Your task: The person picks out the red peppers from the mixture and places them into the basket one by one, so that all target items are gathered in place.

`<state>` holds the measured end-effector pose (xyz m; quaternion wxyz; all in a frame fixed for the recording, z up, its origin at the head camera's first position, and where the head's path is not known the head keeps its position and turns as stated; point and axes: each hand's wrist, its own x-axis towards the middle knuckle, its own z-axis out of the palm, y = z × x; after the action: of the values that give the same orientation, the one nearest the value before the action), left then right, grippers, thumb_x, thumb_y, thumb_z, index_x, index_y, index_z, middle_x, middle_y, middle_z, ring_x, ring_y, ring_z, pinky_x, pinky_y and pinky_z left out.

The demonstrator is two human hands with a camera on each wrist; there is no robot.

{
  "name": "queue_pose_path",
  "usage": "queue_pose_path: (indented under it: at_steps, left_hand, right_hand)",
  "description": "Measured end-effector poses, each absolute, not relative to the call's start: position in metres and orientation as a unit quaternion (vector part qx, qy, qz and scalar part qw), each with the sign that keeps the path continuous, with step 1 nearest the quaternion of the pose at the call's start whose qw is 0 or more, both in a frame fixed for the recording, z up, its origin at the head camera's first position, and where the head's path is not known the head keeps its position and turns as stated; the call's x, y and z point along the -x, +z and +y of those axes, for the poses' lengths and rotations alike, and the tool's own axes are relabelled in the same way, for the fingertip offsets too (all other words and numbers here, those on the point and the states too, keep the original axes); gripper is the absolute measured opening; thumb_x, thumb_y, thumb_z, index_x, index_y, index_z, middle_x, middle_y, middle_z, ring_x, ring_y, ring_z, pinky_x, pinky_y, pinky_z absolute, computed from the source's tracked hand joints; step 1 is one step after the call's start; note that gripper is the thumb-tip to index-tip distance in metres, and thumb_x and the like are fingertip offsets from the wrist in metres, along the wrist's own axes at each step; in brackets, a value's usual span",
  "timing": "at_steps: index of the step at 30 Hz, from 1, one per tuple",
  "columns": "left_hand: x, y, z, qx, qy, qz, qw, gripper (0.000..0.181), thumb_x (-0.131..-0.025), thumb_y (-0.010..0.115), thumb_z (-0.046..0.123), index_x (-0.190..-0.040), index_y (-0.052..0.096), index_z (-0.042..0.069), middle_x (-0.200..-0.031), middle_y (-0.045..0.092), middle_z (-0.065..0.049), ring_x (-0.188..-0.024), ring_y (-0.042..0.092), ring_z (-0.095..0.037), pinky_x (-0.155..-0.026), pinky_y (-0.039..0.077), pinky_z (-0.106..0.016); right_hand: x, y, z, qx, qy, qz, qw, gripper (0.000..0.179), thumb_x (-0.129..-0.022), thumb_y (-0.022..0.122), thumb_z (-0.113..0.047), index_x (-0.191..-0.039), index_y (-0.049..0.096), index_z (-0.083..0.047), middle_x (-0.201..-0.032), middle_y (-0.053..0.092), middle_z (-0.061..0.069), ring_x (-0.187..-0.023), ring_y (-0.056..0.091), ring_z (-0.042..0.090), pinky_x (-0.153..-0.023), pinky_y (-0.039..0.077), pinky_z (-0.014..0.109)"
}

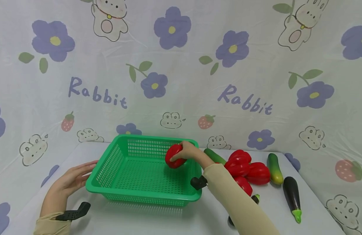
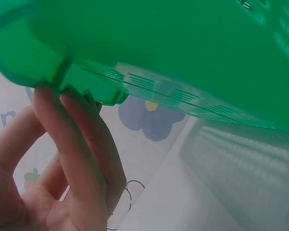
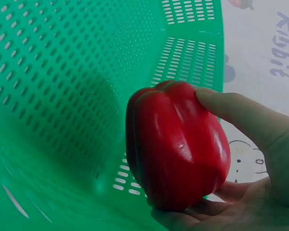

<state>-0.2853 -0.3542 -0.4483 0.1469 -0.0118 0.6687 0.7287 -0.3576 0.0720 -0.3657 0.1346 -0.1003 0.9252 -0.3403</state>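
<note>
My right hand (image 1: 190,151) grips a red bell pepper (image 1: 174,156) over the right part of a green plastic basket (image 1: 142,195). In the right wrist view, the thumb lies on one side of the pepper (image 3: 178,144) and fingers curl beneath the other, with the perforated basket wall behind. My left hand (image 1: 72,179) is at the basket's left side, fingers extended toward it. Seen from the left wrist, the fingertips touch the underside of the green rim (image 2: 19,72). No other item shows inside the basket.
Right of the basket lie several red bell peppers (image 1: 258,173), a cucumber (image 1: 275,169), another green vegetable (image 1: 213,156) and an eggplant (image 1: 291,195). A dark vegetable with a green cap (image 1: 255,198) is partly hidden by the right sleeve. A printed cloth (image 1: 181,88) hangs behind the white table.
</note>
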Motion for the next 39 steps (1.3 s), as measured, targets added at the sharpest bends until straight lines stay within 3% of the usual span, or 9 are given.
queue_pose_path:
  at_steps: [39]
  left_hand:
    - [0.284, -0.448, -0.354, 0.017, 0.733, 0.665, 0.143, 0.022, -0.1, 0.055, 0.023, -0.104, 0.071, 0.038, -0.108, 0.067, 0.024, -0.101, 0.063, -0.002, -0.087, 0.056, -0.025]
  right_hand:
    - [0.366, -0.385, 0.066, 0.099, -0.288, 0.939, 0.157, 0.071, -0.078, 0.081, -0.023, -0.134, 0.045, 0.001, -0.126, 0.057, 0.017, -0.113, 0.056, 0.029, -0.097, 0.052, 0.043]
